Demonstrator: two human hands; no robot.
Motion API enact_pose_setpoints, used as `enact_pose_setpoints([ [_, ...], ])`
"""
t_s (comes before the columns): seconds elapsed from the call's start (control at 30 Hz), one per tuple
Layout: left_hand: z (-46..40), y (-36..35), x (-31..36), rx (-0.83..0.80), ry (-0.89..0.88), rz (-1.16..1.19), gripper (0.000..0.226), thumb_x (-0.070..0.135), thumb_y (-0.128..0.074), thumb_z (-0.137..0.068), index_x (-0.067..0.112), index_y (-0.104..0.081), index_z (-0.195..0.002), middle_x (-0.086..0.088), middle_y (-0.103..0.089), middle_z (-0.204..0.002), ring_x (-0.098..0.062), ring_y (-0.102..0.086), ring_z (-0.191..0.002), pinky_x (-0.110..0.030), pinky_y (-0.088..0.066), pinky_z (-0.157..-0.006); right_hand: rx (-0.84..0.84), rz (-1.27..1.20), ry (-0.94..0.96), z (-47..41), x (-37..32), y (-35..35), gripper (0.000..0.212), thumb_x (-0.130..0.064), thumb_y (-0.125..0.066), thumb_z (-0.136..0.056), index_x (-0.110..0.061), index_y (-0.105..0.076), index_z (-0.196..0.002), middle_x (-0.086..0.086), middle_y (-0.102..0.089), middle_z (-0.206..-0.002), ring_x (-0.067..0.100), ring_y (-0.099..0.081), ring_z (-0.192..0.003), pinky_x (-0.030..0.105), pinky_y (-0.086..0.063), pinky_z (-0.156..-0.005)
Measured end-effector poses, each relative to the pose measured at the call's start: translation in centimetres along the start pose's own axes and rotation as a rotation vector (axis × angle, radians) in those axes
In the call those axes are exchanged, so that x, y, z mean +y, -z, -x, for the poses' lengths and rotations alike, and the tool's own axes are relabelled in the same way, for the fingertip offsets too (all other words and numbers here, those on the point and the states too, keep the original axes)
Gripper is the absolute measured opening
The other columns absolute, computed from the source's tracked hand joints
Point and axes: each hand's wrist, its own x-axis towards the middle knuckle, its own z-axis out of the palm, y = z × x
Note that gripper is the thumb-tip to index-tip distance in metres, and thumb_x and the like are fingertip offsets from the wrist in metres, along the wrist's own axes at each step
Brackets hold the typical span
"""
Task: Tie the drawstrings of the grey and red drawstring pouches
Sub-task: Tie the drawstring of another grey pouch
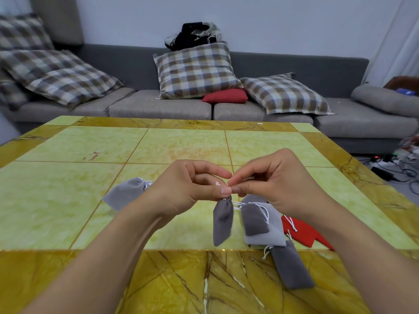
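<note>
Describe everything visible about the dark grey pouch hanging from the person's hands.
The dark grey pouch is a small, soft, velvet-like fabric bag. Its neck is gathered shut at the top, where the left hand and right hand pinch at its white drawstring. It hangs lengthwise, tilted slightly, lifted above the yellow-green table. Only the fingers seem to touch it. Whether a knot is formed cannot be told.

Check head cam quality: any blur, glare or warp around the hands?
Head view: the hanging dark grey pouch looks slightly motion-smeared; left hand and right hand fairly sharp. Wide-angle bowing bends the sofa and table edges. Lighting soft, no harsh glare.
</note>
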Motion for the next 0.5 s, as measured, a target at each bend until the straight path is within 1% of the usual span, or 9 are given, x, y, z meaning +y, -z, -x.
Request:
enact_pose_setpoints([
  [0.07, 0.1, 0.0, 0.1, 0.003, -0.012, -0.024, 0.028, 0.003, -0.08, -0.071, 0.006, -0.073, -0.098, -0.012, -0.074, -0.079, -0.019, -0.071, -0.078, -0.018, -0.053, -0.07, -0.016, -0.058, -0.048, 0.0, -0.1, 0.1, 0.01, 0.001, -0.081, -0.072, -0.003, -0.079, -0.081, 0.016, -0.073, -0.069, 0.03, -0.07, -0.066, 0.026, -0.058, -0.063],
  [0.13, 0.2, 0.0, 0.3, -0.002, -0.028, -0.047, 0.027, 0.0, -0.08, -0.072, 0.004, -0.072, -0.098, -0.012, -0.074, -0.078, -0.019, -0.071, -0.077, -0.019, -0.055, -0.07, -0.037, -0.103, -0.092, 0.0, -0.2, 0.3, 0.01, 0.003, -0.08, -0.072, -0.002, -0.079, -0.081, 0.017, -0.073, -0.068, 0.026, -0.07, -0.062, 0.024, -0.056, -0.061],
  [0.2, 0.2, -0.2, 0.4, -0.012, -0.058, -0.105, 0.027, 0.0, -0.08, -0.072, 0.004, -0.071, -0.098, -0.013, -0.074, -0.078, -0.019, -0.072, -0.076, -0.023, -0.058, -0.072, -0.064, -0.124, -0.136, 0.0, -0.3, 0.4, 0.01, 0.002, -0.08, -0.071, -0.002, -0.079, -0.081, 0.018, -0.073, -0.068, 0.021, -0.07, -0.061, 0.023, -0.055, -0.061],
  [0.27, 0.3, -0.4, 0.5, -0.007, -0.094, -0.162, 0.028, 0.0, -0.081, -0.072, 0.004, -0.071, -0.098, -0.015, -0.075, -0.079, -0.021, -0.072, -0.075, -0.028, -0.058, -0.075, -0.082, -0.126, -0.185, 0.0, -0.3, 0.5, 0.01, 0.001, -0.08, -0.071, -0.001, -0.078, -0.081, 0.02, -0.073, -0.07, 0.021, -0.07, -0.062, 0.024, -0.056, -0.061],
  [0.37, 0.3, -0.6, 0.4, 0.012, -0.149, -0.232, 0.03, -0.001, -0.083, -0.069, 0.005, -0.07, -0.095, -0.015, -0.075, -0.077, -0.024, -0.071, -0.071, -0.037, -0.059, -0.073, -0.103, -0.139, -0.261, 0.0, -0.3, 0.5, 0.011, -0.001, -0.081, -0.072, -0.001, -0.078, -0.083, 0.021, -0.073, -0.072, 0.023, -0.07, -0.063, 0.024, -0.056, -0.061],
  [0.43, 0.3, -0.8, 0.3, 0.03, -0.177, -0.262, 0.029, -0.001, -0.083, -0.069, 0.008, -0.07, -0.093, -0.012, -0.075, -0.076, -0.03, -0.071, -0.07, -0.043, -0.059, -0.073, -0.101, -0.171, -0.308, 0.0, -0.2, 0.5, 0.011, 0.0, -0.079, -0.074, 0.001, -0.077, -0.085, 0.023, -0.072, -0.072, 0.023, -0.07, -0.063, 0.024, -0.056, -0.06],
  [0.5, 0.3, -1.0, 0.2, 0.046, -0.206, -0.294, 0.029, 0.001, -0.084, -0.07, 0.011, -0.07, -0.093, -0.009, -0.075, -0.076, -0.038, -0.07, -0.074, -0.047, -0.058, -0.072, -0.094, -0.211, -0.348, 0.0, -0.2, 0.5, 0.012, 0.0, -0.077, -0.075, 0.003, -0.075, -0.087, 0.022, -0.071, -0.069, 0.022, -0.069, -0.061, 0.024, -0.057, -0.059],
])
